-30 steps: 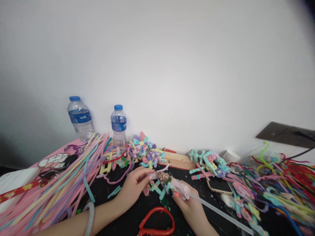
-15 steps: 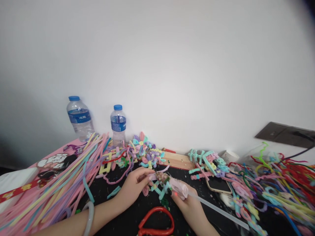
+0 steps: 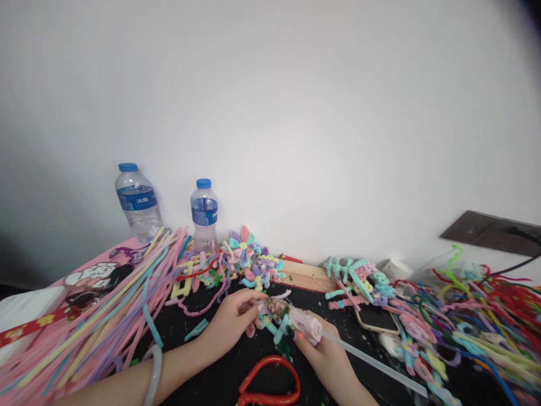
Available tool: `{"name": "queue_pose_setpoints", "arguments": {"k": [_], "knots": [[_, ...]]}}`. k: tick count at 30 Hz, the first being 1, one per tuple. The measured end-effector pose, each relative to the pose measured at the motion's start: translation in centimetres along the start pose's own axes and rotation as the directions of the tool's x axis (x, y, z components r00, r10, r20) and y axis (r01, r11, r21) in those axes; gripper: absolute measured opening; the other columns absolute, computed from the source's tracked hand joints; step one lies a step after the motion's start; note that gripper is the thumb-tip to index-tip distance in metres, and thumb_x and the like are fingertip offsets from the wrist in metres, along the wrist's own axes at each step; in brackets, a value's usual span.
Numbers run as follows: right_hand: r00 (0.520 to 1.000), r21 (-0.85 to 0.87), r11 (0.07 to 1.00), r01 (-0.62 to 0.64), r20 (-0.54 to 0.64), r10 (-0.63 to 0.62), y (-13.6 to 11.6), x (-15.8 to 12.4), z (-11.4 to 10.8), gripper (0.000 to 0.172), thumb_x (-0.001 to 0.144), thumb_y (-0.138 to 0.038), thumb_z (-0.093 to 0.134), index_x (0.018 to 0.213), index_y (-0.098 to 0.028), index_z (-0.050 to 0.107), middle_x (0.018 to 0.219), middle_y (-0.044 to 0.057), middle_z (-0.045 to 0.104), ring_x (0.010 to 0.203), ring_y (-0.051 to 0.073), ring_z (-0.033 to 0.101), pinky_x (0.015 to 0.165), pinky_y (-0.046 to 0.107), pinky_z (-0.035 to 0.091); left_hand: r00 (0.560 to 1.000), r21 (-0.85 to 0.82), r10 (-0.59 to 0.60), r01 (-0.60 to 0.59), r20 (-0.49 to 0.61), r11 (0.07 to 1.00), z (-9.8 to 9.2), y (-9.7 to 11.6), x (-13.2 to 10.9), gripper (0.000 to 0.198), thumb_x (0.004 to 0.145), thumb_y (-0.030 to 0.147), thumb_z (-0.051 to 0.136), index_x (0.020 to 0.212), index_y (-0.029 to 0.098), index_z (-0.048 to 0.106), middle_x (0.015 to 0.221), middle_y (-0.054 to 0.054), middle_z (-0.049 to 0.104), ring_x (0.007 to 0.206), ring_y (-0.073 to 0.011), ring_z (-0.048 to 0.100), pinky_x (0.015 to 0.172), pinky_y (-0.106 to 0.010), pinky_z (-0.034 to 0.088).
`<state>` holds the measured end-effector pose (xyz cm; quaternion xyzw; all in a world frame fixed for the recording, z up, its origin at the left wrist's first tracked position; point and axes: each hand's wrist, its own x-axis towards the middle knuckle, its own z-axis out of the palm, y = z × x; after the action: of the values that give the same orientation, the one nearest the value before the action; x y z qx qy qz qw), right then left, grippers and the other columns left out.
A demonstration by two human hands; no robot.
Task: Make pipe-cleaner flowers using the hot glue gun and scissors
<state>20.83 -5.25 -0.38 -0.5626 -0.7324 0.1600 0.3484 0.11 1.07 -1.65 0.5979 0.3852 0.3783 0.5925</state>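
Note:
My right hand [image 3: 323, 349] is wrapped round a pale pink hot glue gun [image 3: 306, 324], its tip pointing left and a small red light showing near my thumb. A long translucent glue stick [image 3: 376, 363] runs out of its back end. At the gun's crusted tip, my left hand [image 3: 236, 316] pinches a pastel pipe-cleaner piece [image 3: 262, 307], mostly hidden by the fingers. Just below the gun are teal pipe-cleaner pieces [image 3: 276, 330]; whether they join the pinched piece I cannot tell. Red-handled scissors [image 3: 270, 397] lie in front, partly out of view.
Long pastel pipe cleaners [image 3: 127, 304] cover the left side. Two water bottles [image 3: 204, 214] stand by the wall. Pipe-cleaner flowers [image 3: 243, 248], a wooden board [image 3: 306, 274], a phone [image 3: 378, 318], a paper cup [image 3: 397, 269] and tangled coloured pipe cleaners [image 3: 502, 316] lie around the black mat.
Both hands stay nearly in place, with the left fingers shifting slightly at the glue gun's tip. The whole view has moved very little.

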Motion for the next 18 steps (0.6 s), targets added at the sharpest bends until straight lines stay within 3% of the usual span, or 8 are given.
{"name": "queue_pose_setpoints", "arguments": {"k": [18], "knots": [[1.0,0.027,1.0,0.004,-0.021,-0.003,0.14,-0.13,0.14,0.01,0.082,-0.022,0.052,0.073,-0.018,0.056,0.07,0.001,0.061,0.062,0.016,0.057,0.06,0.024,0.045,0.999,0.002,0.017,-0.017,-0.051,1.0,0.16,0.31,-0.04,0.034,0.079,0.037,0.055,0.099,0.011,0.062,0.059,0.002,0.057,0.041,-0.0103,0.053,0.044,-0.023,0.046]]}}
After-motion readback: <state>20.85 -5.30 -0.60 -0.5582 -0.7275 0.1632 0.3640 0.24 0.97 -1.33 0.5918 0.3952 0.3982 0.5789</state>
